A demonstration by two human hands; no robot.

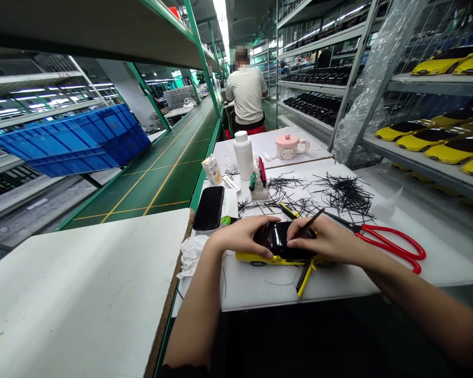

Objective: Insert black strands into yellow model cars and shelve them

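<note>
Yellow model car (279, 237), black-roofed, sits on the white worktop (252, 296); 2 doors (308, 277) swung out. Left hand (240, 236), at its 9 o'clock end: thumb and fingers spread, touching bodywork. Right hand (331, 239), at 3 o'clock: fingertips pinching 1 dark stick (314, 218) over the roof. Beyond: scissors (362, 229) at 3, phone (208, 208) at 10, black strips (347, 195) at 2, white bottle (243, 157) at 11, pink-lidded mug (287, 148) at 12.

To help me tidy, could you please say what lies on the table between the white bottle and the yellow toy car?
In the head view, a small holder and scattered black strips lie between the white bottle and the toy car.
</note>
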